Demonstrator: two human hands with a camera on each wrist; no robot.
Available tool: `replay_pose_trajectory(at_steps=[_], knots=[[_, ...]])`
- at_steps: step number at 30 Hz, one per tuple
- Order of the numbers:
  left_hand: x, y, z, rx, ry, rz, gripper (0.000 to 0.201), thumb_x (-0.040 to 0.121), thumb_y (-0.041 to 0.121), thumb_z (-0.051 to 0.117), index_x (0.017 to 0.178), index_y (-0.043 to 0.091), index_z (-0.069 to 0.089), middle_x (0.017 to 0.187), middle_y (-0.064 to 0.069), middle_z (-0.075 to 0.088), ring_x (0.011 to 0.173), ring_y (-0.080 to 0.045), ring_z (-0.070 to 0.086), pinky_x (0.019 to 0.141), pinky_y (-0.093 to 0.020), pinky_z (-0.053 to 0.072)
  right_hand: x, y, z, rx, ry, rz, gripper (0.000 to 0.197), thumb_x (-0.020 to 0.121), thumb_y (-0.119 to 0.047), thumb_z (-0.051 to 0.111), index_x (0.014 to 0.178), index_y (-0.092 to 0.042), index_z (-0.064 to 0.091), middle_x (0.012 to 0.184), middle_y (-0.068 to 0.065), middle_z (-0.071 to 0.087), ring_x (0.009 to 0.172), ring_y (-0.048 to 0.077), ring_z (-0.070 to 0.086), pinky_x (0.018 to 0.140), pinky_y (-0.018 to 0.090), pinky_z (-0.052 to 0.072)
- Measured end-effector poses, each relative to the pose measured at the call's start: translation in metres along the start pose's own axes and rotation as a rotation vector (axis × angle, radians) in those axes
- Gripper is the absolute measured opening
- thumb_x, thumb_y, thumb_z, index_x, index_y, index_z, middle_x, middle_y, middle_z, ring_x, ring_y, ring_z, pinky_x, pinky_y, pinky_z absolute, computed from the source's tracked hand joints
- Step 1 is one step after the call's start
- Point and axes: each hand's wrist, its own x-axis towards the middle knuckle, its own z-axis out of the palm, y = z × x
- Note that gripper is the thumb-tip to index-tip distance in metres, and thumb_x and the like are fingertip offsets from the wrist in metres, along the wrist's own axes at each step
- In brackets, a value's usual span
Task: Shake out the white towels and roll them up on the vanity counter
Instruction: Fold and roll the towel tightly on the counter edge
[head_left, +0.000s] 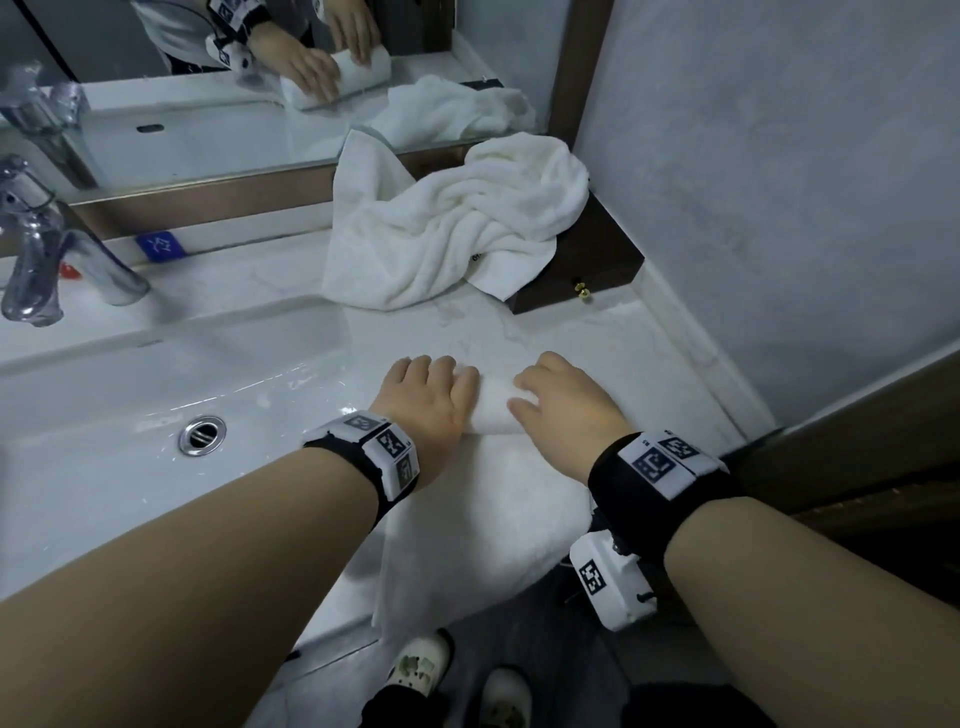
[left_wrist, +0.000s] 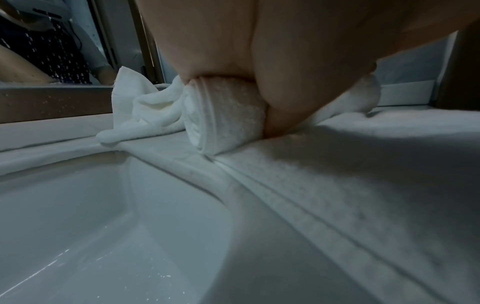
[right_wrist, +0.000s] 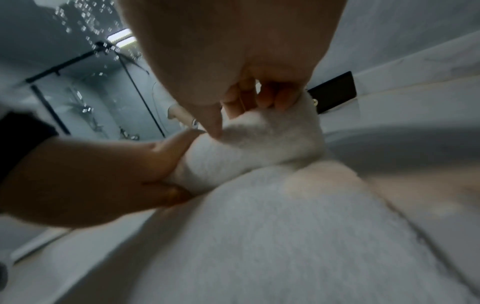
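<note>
Rolled towel (head_left: 496, 402): middle hidden under hands.
Left hand (head_left: 428, 400): grasping roll.
Right hand (head_left: 566, 410): grasping roll.
Crumpled towel (head_left: 447, 228): tag print unreadable.

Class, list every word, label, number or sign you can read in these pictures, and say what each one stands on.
No text can be read for certain.
Blue tag below the mirror: a white mark, too blurred to read.
Crumpled towel: small dark print at its hem, too small to read.
Left wristband and right wristband: black-and-white square code markers, with tiny unreadable characters beside them.
</note>
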Motion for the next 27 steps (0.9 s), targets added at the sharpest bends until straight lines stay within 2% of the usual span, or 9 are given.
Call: replay_pose_trajectory(at_steps=[2,4,10,13,16,20,23,25,27], knots=[[-0.003,0.002,-0.001,0.015,-0.059,-0.007,0.063,0.085,0.019,0.026,0.146,0.006,0.022,0.147,-0.022,0.032,0.132,-0.042,0.035,0.115,-0.054,0.019,-0.002,0.002,-0.005,0.084,-0.004,0.011,0.029,0.098,-0.026,0.049,0.121,-0.012,0.058,0.122,0.003,0.047,0.095,0.025,0.057,0.088,0.036,0.045],[-0.007,0.002,0.000,0.030,-0.158,0.006,0.075,0.089,0.022,0.038,0.150,0.008,-0.004,0.158,-0.021,0.006,0.146,-0.044,0.008,0.119,-0.057,0.001,-0.005,0.003,-0.009,0.099,-0.014,0.015,0.027,0.096,-0.027,0.053,0.119,-0.014,0.058,0.119,0.000,0.047,0.092,0.022,0.056,0.085,0.034,0.046],[-0.030,0.014,-0.001,0.047,-0.222,0.021,0.092,0.088,0.020,0.038,0.143,0.010,-0.035,0.158,-0.018,-0.021,0.145,-0.044,-0.016,0.116,-0.059,-0.013,-0.011,-0.001,-0.015,0.046,-0.032,0.018,0.022,0.089,-0.025,0.064,0.109,-0.023,0.055,0.115,-0.006,0.048,0.102,0.019,0.057,0.088,0.039,0.050],[-0.043,0.021,0.001,0.023,-0.235,0.013,0.099,0.086,0.015,0.038,0.133,0.009,-0.048,0.153,-0.019,-0.033,0.142,-0.044,-0.026,0.114,-0.057,-0.018,-0.014,-0.008,-0.015,-0.025,-0.038,0.023,0.024,0.084,-0.022,0.068,0.103,-0.023,0.052,0.112,-0.005,0.049,0.098,0.019,0.057,0.084,0.037,0.050],[-0.053,0.026,0.002,-0.030,-0.214,0.013,0.100,0.087,0.013,0.039,0.127,0.010,-0.052,0.151,-0.019,-0.037,0.140,-0.044,-0.031,0.113,-0.055,-0.022,-0.015,-0.015,-0.017,-0.091,-0.071,0.017,0.032,0.081,-0.017,0.066,0.110,-0.023,0.053,0.114,-0.002,0.050,0.099,0.022,0.054,0.083,0.035,0.049],[-0.057,0.026,-0.003,-0.057,-0.217,0.020,0.102,0.083,0.010,0.038,0.123,0.011,-0.056,0.151,-0.018,-0.039,0.140,-0.043,-0.031,0.114,-0.055,-0.020,-0.010,-0.017,-0.026,-0.117,-0.150,-0.003,0.048,0.081,-0.025,0.066,0.127,-0.026,0.053,0.123,-0.002,0.050,0.119,0.022,0.040,0.098,0.035,0.043],[-0.060,0.026,-0.006,-0.064,-0.236,0.036,0.107,0.081,0.009,0.041,0.123,0.012,-0.057,0.150,-0.017,-0.041,0.140,-0.041,-0.034,0.115,-0.055,-0.019,-0.005,-0.015,-0.034,-0.102,-0.237,-0.025,0.058,0.083,-0.033,0.068,0.137,-0.023,0.049,0.135,-0.002,0.049,0.129,0.020,0.040,0.106,0.033,0.037],[-0.063,0.025,-0.006,-0.078,-0.227,0.049,0.108,0.080,0.007,0.041,0.123,0.013,-0.057,0.149,-0.017,-0.042,0.139,-0.040,-0.035,0.114,-0.053,-0.021,-0.002,-0.015,-0.036,-0.144,-0.324,-0.008,0.057,0.083,-0.034,0.070,0.135,-0.021,0.053,0.133,-0.002,0.055,0.124,0.020,0.049,0.102,0.031,0.041],[-0.066,0.024,-0.006,-0.092,-0.222,0.068,0.109,0.078,0.006,0.041,0.125,0.014,-0.057,0.148,-0.016,-0.043,0.138,-0.038,-0.039,0.113,-0.052,-0.024,0.000,-0.016,-0.037,-0.172,-0.377,-0.002,0.040,0.081,-0.034,0.073,0.117,-0.020,0.065,0.114,-0.001,0.066,0.105,0.022,0.061,0.089,0.032,0.049]])
